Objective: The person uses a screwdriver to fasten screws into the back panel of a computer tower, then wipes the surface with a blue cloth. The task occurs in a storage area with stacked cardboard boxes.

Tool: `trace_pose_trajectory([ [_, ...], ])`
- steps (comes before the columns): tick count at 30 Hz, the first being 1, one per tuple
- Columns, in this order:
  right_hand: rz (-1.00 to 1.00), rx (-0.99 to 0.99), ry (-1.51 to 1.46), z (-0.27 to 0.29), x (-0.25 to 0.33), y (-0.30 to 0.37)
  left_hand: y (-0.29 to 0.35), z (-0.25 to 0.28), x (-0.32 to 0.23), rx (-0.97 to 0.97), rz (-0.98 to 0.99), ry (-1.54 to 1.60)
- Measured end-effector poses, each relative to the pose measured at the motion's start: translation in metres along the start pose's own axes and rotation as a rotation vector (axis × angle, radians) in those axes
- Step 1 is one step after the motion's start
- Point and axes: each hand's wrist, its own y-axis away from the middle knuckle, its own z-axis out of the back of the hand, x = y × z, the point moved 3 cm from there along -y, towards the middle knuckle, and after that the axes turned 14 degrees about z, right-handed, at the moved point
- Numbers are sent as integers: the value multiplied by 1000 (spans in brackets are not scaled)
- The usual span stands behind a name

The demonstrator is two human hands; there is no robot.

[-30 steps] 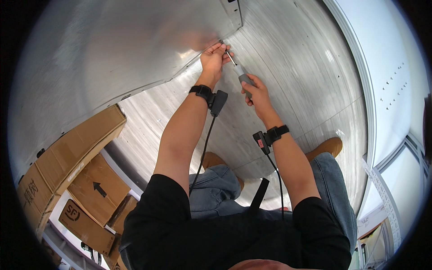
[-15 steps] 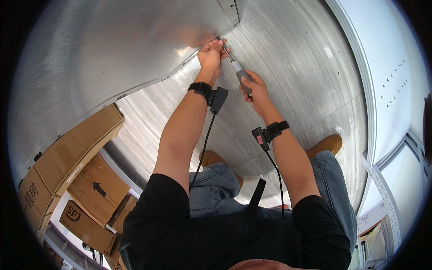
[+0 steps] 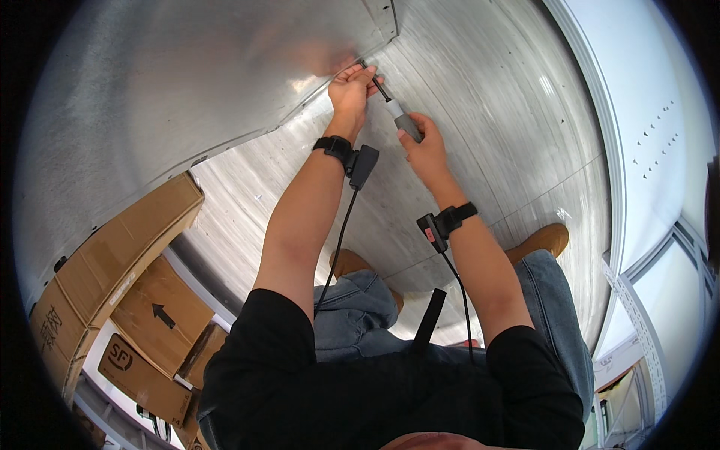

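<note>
A screwdriver [image 3: 406,126] with a grey handle and a thin dark shaft points up and left toward the lower edge of a large metal panel [image 3: 217,82]. Its handle is gripped by my right hand [image 3: 427,152], thumb along the side. At the panel's edge, the fingers of my left hand [image 3: 349,91] close round the front of the shaft. Those fingers hide part of the shaft, and whatever the tip meets is too small to make out. Each wrist wears a black strap with a small cabled box.
Cardboard boxes [image 3: 161,307] are stacked at the lower left beside the panel. Below my hands lies a grey wood-pattern floor [image 3: 495,112], with my brown shoes on it. A white curved panel [image 3: 645,90] with small holes borders the right side.
My right hand has shifted its hold, its fingers now further up and wrapped differently on the handle. My left hand stays nearly in place at the panel's edge.
</note>
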Motion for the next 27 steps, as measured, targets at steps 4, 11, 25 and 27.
trace_pose_trajectory([
  [4,143,0,276,-1,5,1,1,1,1,1,-2,17],
  [11,41,55,18,1,-3,1,3,-4,0,-19,8,8],
  [25,299,37,261,7,-5,-2,6,-6,-1,-33,29,-51],
  [27,98,116,89,10,1,-3,6,-3,-3,-44,30,-47],
])
